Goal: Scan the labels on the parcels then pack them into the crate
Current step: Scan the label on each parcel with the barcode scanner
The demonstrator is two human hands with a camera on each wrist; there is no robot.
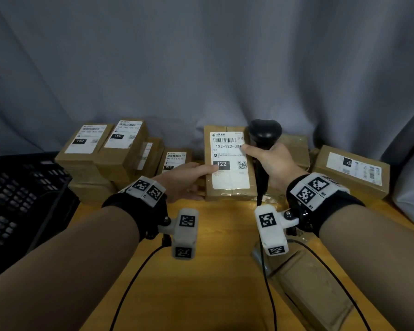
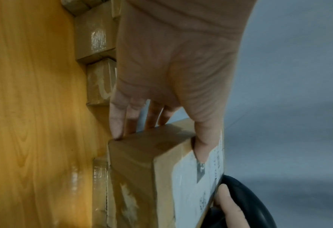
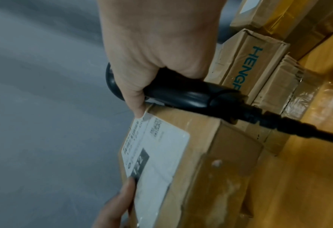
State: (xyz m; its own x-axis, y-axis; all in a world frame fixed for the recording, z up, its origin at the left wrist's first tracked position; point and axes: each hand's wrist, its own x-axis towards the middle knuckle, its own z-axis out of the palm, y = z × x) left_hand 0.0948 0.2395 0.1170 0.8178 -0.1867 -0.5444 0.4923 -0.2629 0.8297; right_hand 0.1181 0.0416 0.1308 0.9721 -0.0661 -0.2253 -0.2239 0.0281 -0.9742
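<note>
The task looks to be at an early stage: the black crate [image 1: 22,199] at the left shows no parcels in the part of it that is in view, though its inside is mostly hidden, and many boxes remain along the back of the bench [image 1: 213,271] — a stack at the left [image 1: 98,151], one with a "010" label [image 1: 175,160], and one at the right [image 1: 351,170]. The parcel [image 1: 227,163] in hand carries the "122" label [image 1: 228,161] and sits at mid-bench, propped up with its near end low by the bench surface and its far end raised toward the curtain. Its long axis runs away from the person, near edge to far edge, and the labelled face tilts up toward the head camera, barcode at the far end, "122" block nearer. The left hand [image 1: 187,180] grasps the parcel's left side, thumb on the label and fingers [image 2: 117,120] behind it. The right hand [image 1: 270,161] is clenched round the handle of the scanner [image 1: 264,134], and its thumb presses the label's right edge. The scanner stands upright just right of the parcel, head up, cable trailing toward the person; its window is not aimed at the barcode, so I judge that scanning this label is either pending or just finished, I cannot tell which. Packing this parcel and the rest is left.
</note>
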